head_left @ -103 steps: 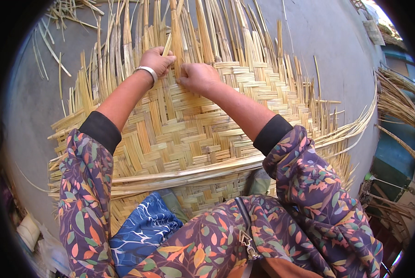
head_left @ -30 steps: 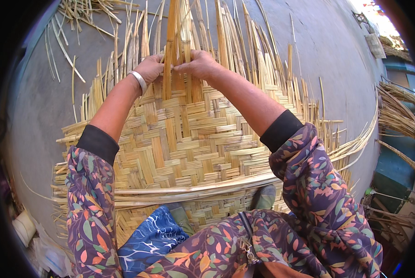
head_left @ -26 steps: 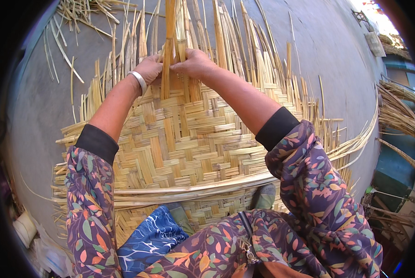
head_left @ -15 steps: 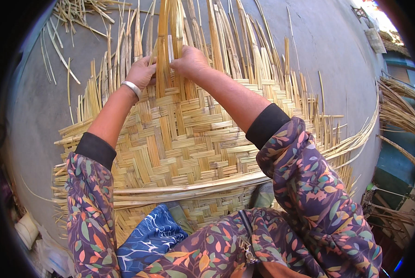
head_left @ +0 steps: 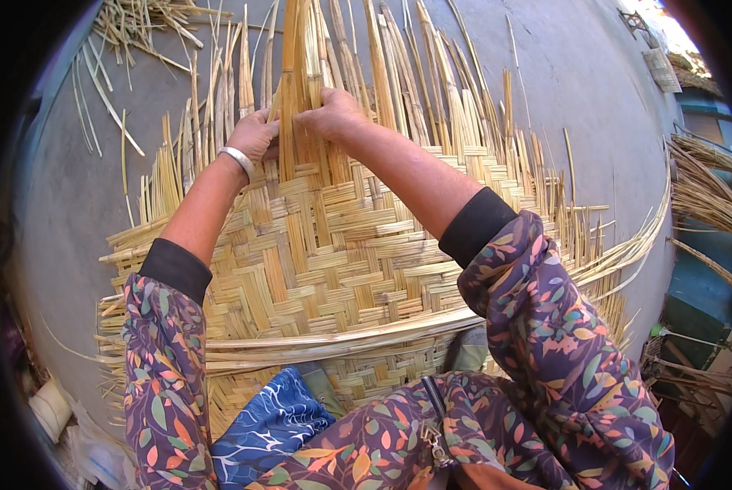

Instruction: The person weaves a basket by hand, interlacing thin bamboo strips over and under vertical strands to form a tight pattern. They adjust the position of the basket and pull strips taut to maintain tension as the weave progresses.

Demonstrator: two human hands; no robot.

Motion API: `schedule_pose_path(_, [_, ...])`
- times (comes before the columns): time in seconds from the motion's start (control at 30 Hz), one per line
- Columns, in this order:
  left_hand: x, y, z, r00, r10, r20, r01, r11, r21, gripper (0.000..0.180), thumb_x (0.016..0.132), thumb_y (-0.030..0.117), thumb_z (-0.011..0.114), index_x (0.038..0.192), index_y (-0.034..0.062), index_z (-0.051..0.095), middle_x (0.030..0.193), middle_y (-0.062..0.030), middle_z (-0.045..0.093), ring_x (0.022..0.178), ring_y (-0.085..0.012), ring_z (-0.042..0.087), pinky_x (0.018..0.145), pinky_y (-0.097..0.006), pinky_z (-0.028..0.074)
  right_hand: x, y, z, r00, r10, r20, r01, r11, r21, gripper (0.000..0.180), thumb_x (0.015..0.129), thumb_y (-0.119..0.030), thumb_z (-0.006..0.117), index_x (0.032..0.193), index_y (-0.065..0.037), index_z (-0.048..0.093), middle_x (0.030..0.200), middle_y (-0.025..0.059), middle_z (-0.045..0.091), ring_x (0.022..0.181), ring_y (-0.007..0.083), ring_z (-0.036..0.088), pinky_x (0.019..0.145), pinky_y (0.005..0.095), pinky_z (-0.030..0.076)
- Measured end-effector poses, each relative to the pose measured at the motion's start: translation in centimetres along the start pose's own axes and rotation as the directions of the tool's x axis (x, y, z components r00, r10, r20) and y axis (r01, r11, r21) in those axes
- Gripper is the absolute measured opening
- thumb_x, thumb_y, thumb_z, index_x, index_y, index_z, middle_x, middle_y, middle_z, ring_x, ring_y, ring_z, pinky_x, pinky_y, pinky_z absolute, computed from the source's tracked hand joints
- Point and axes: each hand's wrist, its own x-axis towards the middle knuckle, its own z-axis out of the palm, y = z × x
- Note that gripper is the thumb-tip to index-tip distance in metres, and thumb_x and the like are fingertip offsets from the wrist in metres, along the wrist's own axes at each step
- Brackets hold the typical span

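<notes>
A half-woven mat of split cane (head_left: 325, 278) lies in front of me, its strips crossing in a zigzag pattern. Loose strip ends fan out from its far edge. Several wide strips (head_left: 291, 90) are lifted from the weave and stand up between my hands. My left hand (head_left: 254, 135), with a silver bangle at the wrist, is closed at the left side of these strips; its fingertips are partly hidden behind them. From the right, my right hand (head_left: 336, 114) pinches the raised strips, thumb toward the left hand.
Long loose strips (head_left: 366, 333) lie across the mat's near part, by my knees. A pile of cane scraps (head_left: 141, 24) is on the grey floor at far left. Cane bundles (head_left: 709, 184) stand at the right. A blue patterned cloth (head_left: 272, 416) rests by my lap.
My right hand has moved slightly left and down along the raised strips. A pale strip end that showed between my hands is now out of sight. The left hand stays beside the strips.
</notes>
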Motion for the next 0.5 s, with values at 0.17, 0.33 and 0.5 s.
schedule_pose_path(0.17, [-0.3,0.0,0.1,1.000,-0.011,0.018,0.012,0.999,-0.049,0.021,0.088,0.018,0.059,0.105,0.0062,0.057,0.091,-0.0028,0.065,0.077,-0.0110,0.064,0.069,-0.025,0.054,0.0,0.2,-0.1,0.998,0.025,-0.051,-0.033,0.988,-0.148,0.035,0.076,-0.017,0.065,0.106,-0.001,0.059,0.101,0.0172,0.063,0.095,0.0262,0.061,0.083,0.0344,0.048])
schedule_pose_path(0.33, [-0.3,-0.3,-0.2,0.998,-0.037,-0.040,0.033,0.995,-0.099,0.026,0.090,0.026,0.054,0.108,0.0071,0.057,0.094,-0.0031,0.064,0.079,-0.0120,0.063,0.069,-0.025,0.052,-0.8,-1.4,-0.2,0.999,-0.006,-0.048,-0.007,0.962,-0.274,0.028,0.079,-0.014,0.062,0.103,-0.001,0.059,0.096,0.0144,0.064,0.089,0.0232,0.063,0.077,0.0353,0.050])
schedule_pose_path(0.5, [-1.3,-0.3,-0.1,0.997,-0.016,-0.076,0.003,0.985,-0.174,0.032,0.093,0.036,0.047,0.106,0.0081,0.055,0.095,-0.0026,0.063,0.078,-0.0121,0.061,0.066,-0.026,0.050,2.3,-0.2,-1.4,0.983,-0.006,0.182,-0.055,0.943,0.329,0.024,0.080,-0.016,0.063,0.098,-0.001,0.058,0.091,0.0121,0.063,0.086,0.0225,0.061,0.074,0.0364,0.050])
